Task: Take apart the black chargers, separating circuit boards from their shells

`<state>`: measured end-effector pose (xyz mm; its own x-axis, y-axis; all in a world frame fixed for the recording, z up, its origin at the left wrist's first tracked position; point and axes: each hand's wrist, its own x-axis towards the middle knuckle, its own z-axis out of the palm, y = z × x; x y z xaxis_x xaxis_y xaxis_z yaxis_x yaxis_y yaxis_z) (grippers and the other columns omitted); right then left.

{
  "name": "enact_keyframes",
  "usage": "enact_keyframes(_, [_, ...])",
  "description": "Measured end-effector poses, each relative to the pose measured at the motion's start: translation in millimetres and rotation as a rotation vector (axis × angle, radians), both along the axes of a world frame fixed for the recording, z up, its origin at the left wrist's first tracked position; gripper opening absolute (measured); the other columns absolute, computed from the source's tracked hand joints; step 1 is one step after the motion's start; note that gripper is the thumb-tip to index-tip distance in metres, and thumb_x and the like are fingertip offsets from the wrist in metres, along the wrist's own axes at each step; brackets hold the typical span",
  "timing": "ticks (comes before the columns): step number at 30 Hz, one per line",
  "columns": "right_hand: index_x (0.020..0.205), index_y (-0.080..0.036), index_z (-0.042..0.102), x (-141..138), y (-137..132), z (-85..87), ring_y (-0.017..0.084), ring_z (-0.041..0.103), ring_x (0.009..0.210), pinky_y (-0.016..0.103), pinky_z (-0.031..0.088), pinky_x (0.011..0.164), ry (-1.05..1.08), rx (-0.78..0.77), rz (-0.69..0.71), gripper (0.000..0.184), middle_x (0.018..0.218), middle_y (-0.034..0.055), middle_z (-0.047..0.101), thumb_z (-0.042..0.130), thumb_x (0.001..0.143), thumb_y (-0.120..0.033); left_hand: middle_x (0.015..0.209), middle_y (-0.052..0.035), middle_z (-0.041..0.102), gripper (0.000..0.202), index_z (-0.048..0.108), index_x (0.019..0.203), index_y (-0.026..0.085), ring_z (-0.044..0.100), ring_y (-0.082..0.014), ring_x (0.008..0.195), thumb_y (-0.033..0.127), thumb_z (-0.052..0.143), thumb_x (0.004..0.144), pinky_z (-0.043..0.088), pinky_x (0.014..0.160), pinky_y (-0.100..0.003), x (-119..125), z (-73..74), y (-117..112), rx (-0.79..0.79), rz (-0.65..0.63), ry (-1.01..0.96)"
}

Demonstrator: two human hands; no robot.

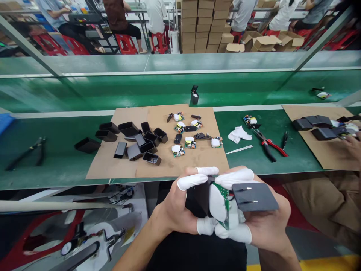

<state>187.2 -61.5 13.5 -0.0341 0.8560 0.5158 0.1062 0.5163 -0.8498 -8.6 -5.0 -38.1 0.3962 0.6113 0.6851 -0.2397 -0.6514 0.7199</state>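
Observation:
My left hand [176, 205], with white finger cots, is closed round a black plastic housing [199, 197] just below the bench's front edge. My right hand [262, 222] grips a green circuit board with a white block [222, 205] joined to a black plug cover with two metal prongs [254, 195]. The board's end sits at the housing's open mouth. On the cardboard sheet [166, 165] above lie several empty black housings [135, 141] on the left and several loose circuit boards [187, 133] on the right.
Red-handled pliers [269, 145], a white cloth [239, 134] and a thin metal strip [239, 150] lie on the green bench at right. Black pliers [26, 152] lie far left. A co-worker's hand [352, 145] rests on another cardboard with black housings. One housing [194, 95] stands on the conveyor.

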Motion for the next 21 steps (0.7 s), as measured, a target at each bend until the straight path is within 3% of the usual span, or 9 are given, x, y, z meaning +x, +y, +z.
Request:
enact_keyframes(8, [0.116,-0.024,0.079,1.5,0.9,0.6,0.026,0.070,0.095,0.040,0.065,0.080,0.003,-0.028,0.034,0.061,0.113,0.0084,0.075,0.099,0.062,-0.006,0.146,-0.0235,0.066,0.124,0.043,0.158,0.029,0.069,-0.0422,0.132,0.065,0.102,0.055,0.063,0.104,-0.054,-2.1,0.4,0.3,-0.013,-0.006,0.005])
enact_keyframes(18, [0.117,-0.022,0.079,1.7,1.7,-0.2,0.028,0.072,0.097,0.042,0.065,0.079,0.025,-0.028,0.043,0.060,0.119,0.0102,0.075,0.096,0.063,-0.003,0.144,-0.0234,0.065,0.115,0.043,0.159,0.028,0.069,-0.0414,0.131,0.042,0.104,0.063,0.062,0.106,-0.055,-2.5,-1.5,0.8,-0.018,-0.008,0.015])
enact_keyframes(21, [0.120,-0.023,0.078,1.6,1.1,-1.4,0.028,0.073,0.093,0.042,0.065,0.078,0.010,-0.025,0.028,0.063,0.117,0.0099,0.075,0.097,0.062,-0.004,0.143,-0.0234,0.065,0.115,0.043,0.159,0.028,0.070,-0.0417,0.130,0.048,0.103,0.063,0.063,0.104,-0.055,-3.0,-1.5,0.9,-0.021,-0.004,0.016])
